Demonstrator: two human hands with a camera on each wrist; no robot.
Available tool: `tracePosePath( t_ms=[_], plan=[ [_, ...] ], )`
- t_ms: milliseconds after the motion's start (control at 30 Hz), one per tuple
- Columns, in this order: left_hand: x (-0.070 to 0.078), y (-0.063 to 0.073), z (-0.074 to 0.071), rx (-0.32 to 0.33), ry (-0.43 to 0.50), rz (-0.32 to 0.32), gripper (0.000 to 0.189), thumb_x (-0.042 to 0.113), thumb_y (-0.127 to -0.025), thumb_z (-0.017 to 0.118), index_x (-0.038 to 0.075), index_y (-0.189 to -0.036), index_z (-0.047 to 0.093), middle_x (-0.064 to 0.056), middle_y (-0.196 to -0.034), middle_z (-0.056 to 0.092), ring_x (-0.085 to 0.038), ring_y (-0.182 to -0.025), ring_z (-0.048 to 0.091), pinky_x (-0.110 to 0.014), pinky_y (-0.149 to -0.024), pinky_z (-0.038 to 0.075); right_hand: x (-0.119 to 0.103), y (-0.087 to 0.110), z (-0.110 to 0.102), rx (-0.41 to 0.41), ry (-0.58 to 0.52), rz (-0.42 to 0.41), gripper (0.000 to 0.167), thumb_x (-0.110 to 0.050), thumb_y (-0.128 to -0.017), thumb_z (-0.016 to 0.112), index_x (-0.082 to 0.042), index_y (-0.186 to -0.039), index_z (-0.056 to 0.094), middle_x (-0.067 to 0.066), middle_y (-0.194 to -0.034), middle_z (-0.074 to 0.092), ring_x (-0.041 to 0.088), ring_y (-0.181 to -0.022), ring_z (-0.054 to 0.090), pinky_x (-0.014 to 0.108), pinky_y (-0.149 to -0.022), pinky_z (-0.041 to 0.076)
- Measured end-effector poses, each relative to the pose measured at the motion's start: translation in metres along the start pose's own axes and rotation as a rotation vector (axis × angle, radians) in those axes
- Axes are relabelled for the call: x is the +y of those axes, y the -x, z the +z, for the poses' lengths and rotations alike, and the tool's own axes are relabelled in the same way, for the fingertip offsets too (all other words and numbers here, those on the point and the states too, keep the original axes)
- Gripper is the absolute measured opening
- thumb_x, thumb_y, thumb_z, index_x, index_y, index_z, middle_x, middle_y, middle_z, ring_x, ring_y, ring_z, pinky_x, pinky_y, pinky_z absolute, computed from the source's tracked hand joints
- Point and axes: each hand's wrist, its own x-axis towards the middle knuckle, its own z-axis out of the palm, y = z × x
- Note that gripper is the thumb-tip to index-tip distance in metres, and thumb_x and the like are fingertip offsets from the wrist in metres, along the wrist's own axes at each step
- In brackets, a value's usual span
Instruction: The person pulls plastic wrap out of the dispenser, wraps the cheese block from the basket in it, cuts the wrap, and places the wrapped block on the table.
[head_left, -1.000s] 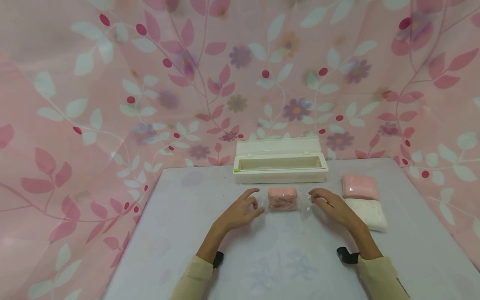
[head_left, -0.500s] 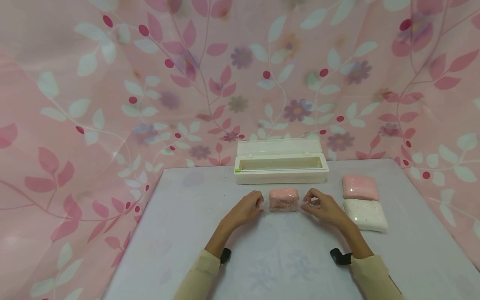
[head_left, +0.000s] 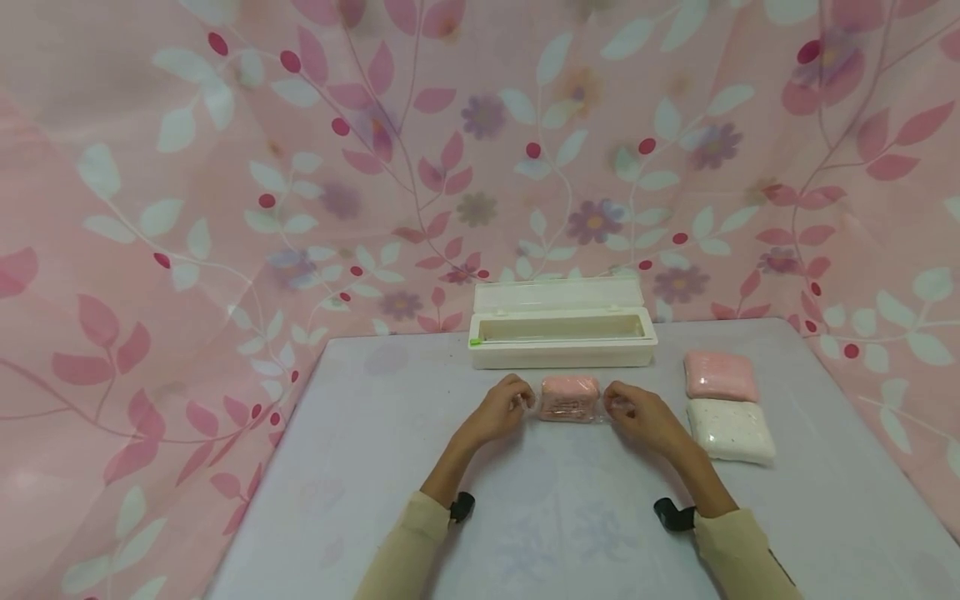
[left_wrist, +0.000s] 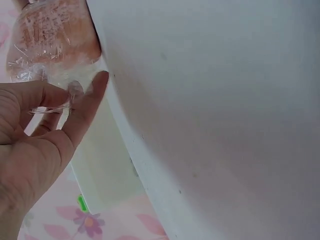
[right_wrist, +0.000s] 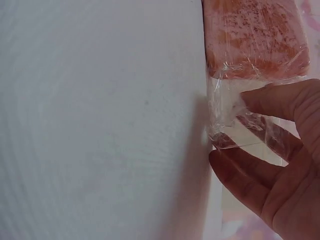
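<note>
A pink block (head_left: 569, 397), rounded like a bar of soap, lies on the table wrapped in clear plastic wrap. Loose ends of the wrap stick out at both its sides. My left hand (head_left: 504, 407) pinches the left end of the plastic wrap (left_wrist: 55, 107) between thumb and fingers. On the other side my right hand (head_left: 642, 412) has thumb and curled fingers around the right end, where the crinkled film (right_wrist: 225, 107) shows between them in the right wrist view. Both hands are just off the block's short sides.
Behind the block stands a long white box (head_left: 562, 357) with its lid (head_left: 558, 293) raised and a small green piece at its left. To the right lie a pink block (head_left: 721, 376) and a white block (head_left: 731, 431). A floral curtain (head_left: 480, 150) hangs behind the table (head_left: 390, 417).
Both hands have come inward to the block's sides, and their spread fingers have closed on the loose ends of the plastic wrap. The box and the other blocks have not moved.
</note>
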Motion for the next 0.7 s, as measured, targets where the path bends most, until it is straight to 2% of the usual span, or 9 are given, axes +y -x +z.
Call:
tracePosePath(
  t_ms=[167, 400, 533, 700],
  plan=[
    [-0.001, -0.004, 0.004, 0.068, 0.014, -0.023, 0.020, -0.013, -0.088, 0.054, 0.003, -0.084, 0.065, -0.004, -0.095, 0.058, -0.018, -0.095, 0.057, -0.030, -0.083, 0.050, -0.004, 0.000, 0.000, -0.050, 0.028, 0.087, 0.023, 0.004, -0.088, 0.060, -0.015, -0.101, 0.062, 0.004, -0.103, 0.068, 0.033, -0.101, 0.065, 0.053, -0.082, 0.052],
    [0.005, -0.010, 0.012, 0.179, 0.063, -0.071, 0.017, -0.011, -0.088, 0.061, 0.003, -0.082, 0.067, -0.003, -0.087, 0.065, -0.018, -0.087, 0.063, -0.026, -0.077, 0.052, -0.008, -0.003, 0.012, 0.025, -0.028, -0.009, 0.025, 0.011, -0.085, 0.061, -0.010, -0.098, 0.065, 0.009, -0.104, 0.068, 0.031, -0.095, 0.066, 0.049, -0.079, 0.054],
    [0.008, -0.016, 0.016, 0.197, 0.070, -0.092, 0.017, -0.013, -0.085, 0.062, 0.003, -0.083, 0.068, -0.003, -0.083, 0.066, -0.014, -0.081, 0.062, -0.023, -0.073, 0.052, -0.012, -0.005, 0.018, 0.050, -0.041, 0.003, 0.022, 0.010, -0.086, 0.062, -0.010, -0.096, 0.064, 0.014, -0.108, 0.068, 0.035, -0.097, 0.066, 0.048, -0.078, 0.055],
    [0.013, -0.020, 0.013, 0.180, 0.055, -0.104, 0.019, -0.012, -0.085, 0.061, 0.005, -0.083, 0.068, 0.000, -0.083, 0.066, -0.009, -0.079, 0.060, -0.022, -0.073, 0.053, -0.018, -0.001, 0.018, 0.036, -0.113, 0.081, 0.017, 0.002, -0.087, 0.065, -0.009, -0.101, 0.064, 0.014, -0.110, 0.067, 0.031, -0.097, 0.066, 0.044, -0.080, 0.055]
  ],
)
